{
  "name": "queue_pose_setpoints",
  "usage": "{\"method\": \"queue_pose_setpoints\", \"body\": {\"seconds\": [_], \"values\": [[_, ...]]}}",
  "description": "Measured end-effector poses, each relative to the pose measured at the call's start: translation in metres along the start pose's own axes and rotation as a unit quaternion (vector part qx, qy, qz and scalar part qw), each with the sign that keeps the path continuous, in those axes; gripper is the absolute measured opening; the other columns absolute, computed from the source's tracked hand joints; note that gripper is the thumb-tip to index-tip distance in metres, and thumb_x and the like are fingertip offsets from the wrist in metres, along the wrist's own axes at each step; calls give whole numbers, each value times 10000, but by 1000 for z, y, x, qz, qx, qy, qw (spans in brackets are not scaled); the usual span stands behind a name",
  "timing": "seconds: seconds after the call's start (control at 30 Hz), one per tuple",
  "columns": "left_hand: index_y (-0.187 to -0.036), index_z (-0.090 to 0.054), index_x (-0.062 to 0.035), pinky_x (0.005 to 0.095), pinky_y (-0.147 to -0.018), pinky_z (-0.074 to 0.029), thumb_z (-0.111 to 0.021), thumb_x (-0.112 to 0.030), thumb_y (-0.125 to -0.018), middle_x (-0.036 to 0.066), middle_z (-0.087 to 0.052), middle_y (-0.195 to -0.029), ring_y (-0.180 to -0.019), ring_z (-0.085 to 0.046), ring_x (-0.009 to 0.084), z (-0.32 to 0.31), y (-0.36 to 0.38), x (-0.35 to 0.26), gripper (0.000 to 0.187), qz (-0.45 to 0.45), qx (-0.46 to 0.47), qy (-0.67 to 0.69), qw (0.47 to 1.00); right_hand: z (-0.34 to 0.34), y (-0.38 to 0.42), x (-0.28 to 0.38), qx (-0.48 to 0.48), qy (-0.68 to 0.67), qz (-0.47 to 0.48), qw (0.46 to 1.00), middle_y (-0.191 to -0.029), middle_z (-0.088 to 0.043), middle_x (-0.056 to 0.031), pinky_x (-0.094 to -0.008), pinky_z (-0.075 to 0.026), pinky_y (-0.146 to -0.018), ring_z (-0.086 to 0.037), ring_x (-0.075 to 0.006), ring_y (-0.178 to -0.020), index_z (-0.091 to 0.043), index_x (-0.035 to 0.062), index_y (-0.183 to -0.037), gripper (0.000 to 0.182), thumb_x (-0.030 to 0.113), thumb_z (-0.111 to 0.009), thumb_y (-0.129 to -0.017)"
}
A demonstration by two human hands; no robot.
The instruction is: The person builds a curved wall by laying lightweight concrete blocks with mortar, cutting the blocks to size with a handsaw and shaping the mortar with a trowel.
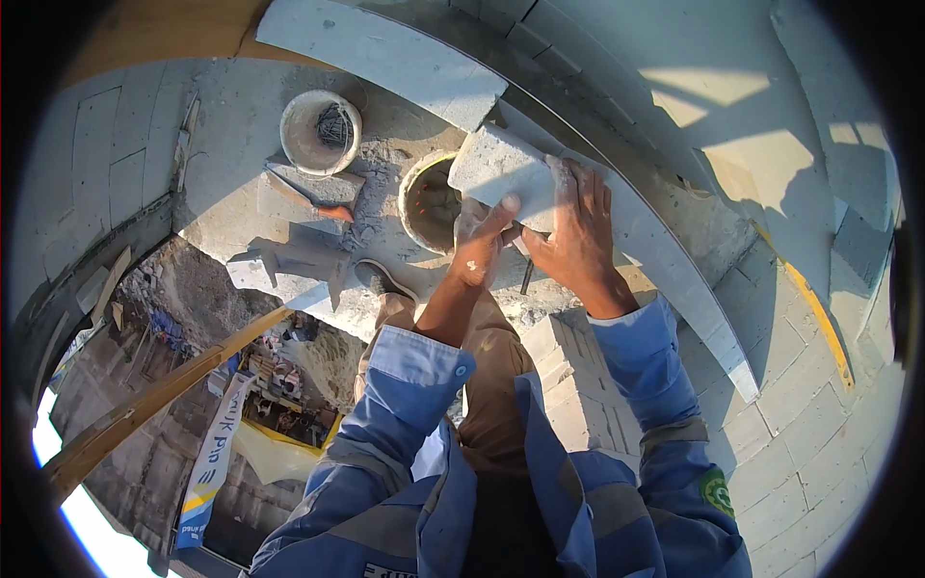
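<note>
A pale grey block is held between my two hands, above the right side of a round bucket of dark grey contents. My left hand grips the near left corner of the block, thumb pointing up along its face. Wrapped over the block's right side is my right hand, fingers bent on its edge. A thin dark rod shows just below the hands; what it belongs to is hidden. The block's underside cannot be seen.
A white bucket holding nails or wire stands upper left. Near it, a handsaw lies on a block. A long pale beam curves along the right. Stacked blocks stand by my legs. A drop opens lower left, crossed by a wooden pole.
</note>
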State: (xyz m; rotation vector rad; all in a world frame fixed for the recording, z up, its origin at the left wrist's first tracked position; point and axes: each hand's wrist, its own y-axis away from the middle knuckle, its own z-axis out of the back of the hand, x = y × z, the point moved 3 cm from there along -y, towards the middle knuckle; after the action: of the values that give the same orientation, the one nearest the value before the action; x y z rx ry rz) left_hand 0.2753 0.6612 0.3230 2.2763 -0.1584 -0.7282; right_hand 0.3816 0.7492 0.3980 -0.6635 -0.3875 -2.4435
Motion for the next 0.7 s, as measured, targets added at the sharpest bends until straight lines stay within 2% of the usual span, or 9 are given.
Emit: {"method": "queue_pose_setpoints", "body": {"seconds": [0.07,0.13,0.17,0.27,0.3,0.4,0.57,0.63,0.7], "values": [[-1493,-284,-66,450,-1032,-484,-790,-323,-864,172,-466,-1423,-1307,-511,296,-10,-7,-8,848,-12,1,29,1000,1,-8,-6,4,0,10,1000,-1306,-481,-230,-544,-364,-1054,-456,-434,-1233,-395,9,-1419,876,127,-796,-650],[-1535,-250,-117,444,-992,-494,-765,-383,-882,143,-476,-1429,-1256,-546,259,-29,-10,-18,874,-35,22,-19,999,2,-16,-16,-29,10,3,1000,-1284,-497,-231,-553,-365,-1050,-463,-437,-1224,-400,22,-1422,869,131,-795,-655],[-1550,-210,-138,412,-938,-525,-757,-329,-887,136,-490,-1398,-1172,-590,260,-31,-16,-19,880,-51,25,-31,998,1,-19,-21,-40,16,7,999,-1270,-504,-235,-555,-369,-1043,-472,-433,-1216,-405,30,-1421,861,138,-800,-664],[-1533,-222,-80,417,-1022,-503,-812,-240,-833,171,-448,-1440,-1287,-527,306,-43,-22,-25,929,-41,15,27,999,2,-29,-29,-57,44,25,997,-1206,-524,-226,-527,-391,-1014,-517,-425,-1165,-447,-24,-1367,831,177,-819,-651],[-1569,-149,-79,427,-1022,-496,-814,-226,-828,177,-431,-1453,-1283,-524,323,-37,-30,-16,1006,-32,-8,31,999,1,-30,-30,-53,45,29,997,-1206,-524,-226,-527,-391,-1014,-517,-425,-1165,-447,-24,-1367,831,177,-819,-651],[-1592,-72,-72,442,-1038,-486,-818,-215,-819,184,-409,-1473,-1291,-515,336,-42,-28,-17,1085,-44,-5,60,997,2,-30,-34,-53,49,35,997,-1194,-532,-227,-531,-398,-1002,-527,-425,-1151,-444,-25,-1371,845,194,-831,-652],[-1605,-6,-76,439,-1057,-475,-816,-186,-811,191,-372,-1503,-1316,-494,333,-40,-31,-13,1139,-32,-1,75,997,7,-34,-29,-32,112,48,992,-1220,-536,-236,-533,-423,-996,-529,-429,-1179,-431,-25,-1387,870,201,-842,-654],[-1607,82,-85,423,-1056,-479,-815,-167,-806,189,-366,-1508,-1301,-512,327,-40,-31,-12,1205,-33,-12,85,996,7,-33,-32,-29,97,40,994,-1226,-537,-234,-529,-428,-995,-533,-427,-1181,-427,-24,-1391,877,203,-844,-654],[-1605,96,-84,412,-1031,-494,-811,-160,-808,188,-374,-1504,-1269,-536,318,-38,-34,-10,1209,-35,-6,84,996,2,-34,-33,-23,75,35,996,-1231,-539,-232,-526,-434,-995,-537,-424,-1183,-423,-24,-1395,883,205,-846,-654]]}}
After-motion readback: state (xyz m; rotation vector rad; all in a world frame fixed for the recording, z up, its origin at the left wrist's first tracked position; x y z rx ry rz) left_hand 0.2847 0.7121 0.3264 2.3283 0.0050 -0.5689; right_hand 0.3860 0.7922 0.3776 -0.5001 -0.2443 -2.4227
